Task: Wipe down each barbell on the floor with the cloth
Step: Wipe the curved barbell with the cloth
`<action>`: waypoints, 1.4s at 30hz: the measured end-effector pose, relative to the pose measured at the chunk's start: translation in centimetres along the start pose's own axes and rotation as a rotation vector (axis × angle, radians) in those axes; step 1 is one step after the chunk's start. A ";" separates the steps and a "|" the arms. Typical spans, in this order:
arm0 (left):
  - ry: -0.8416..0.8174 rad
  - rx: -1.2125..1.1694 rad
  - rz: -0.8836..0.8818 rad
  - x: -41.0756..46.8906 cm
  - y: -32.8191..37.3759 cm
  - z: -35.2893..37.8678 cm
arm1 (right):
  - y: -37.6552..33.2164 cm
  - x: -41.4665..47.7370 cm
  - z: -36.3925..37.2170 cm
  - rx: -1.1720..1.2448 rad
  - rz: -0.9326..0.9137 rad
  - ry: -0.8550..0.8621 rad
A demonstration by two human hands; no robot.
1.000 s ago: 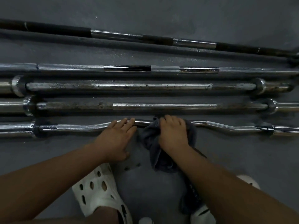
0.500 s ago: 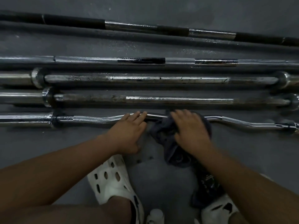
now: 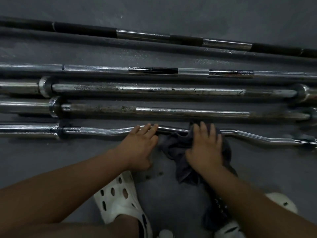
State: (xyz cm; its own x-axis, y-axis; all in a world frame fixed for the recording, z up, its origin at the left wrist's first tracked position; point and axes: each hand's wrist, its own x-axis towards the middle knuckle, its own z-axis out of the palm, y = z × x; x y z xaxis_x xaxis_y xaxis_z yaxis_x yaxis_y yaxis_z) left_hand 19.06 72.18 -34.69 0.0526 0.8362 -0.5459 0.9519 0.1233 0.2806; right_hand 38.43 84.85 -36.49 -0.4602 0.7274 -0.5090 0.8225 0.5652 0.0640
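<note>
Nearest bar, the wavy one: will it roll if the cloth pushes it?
Probably not: the curl bar has bends that should resist rolling, and the left hand rests on it. Looks like steel, so likely stiff and heavy. Polished chrome may slip under the cloth.

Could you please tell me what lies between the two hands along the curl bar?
In the head view, a bare stretch of the curl bar shows between the left hand and right hand, with the dark cloth bunched just below it.

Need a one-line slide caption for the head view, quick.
Right hand presses a dark cloth on the curved barbell while the left hand rests on it.
</note>
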 end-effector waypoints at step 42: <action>0.018 -0.114 0.018 0.2 -1.1 -0.4 | 6.7 -0.4 2.5 0.445 0.202 0.218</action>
State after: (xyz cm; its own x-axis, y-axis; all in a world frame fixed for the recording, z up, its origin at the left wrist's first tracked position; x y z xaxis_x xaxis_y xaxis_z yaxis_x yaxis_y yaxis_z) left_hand 17.90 72.41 -34.84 0.0625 0.8483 -0.5258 0.9103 0.1676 0.3785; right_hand 45.01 87.36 -38.03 -0.2977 0.8955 -0.3309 0.9423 0.2200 -0.2524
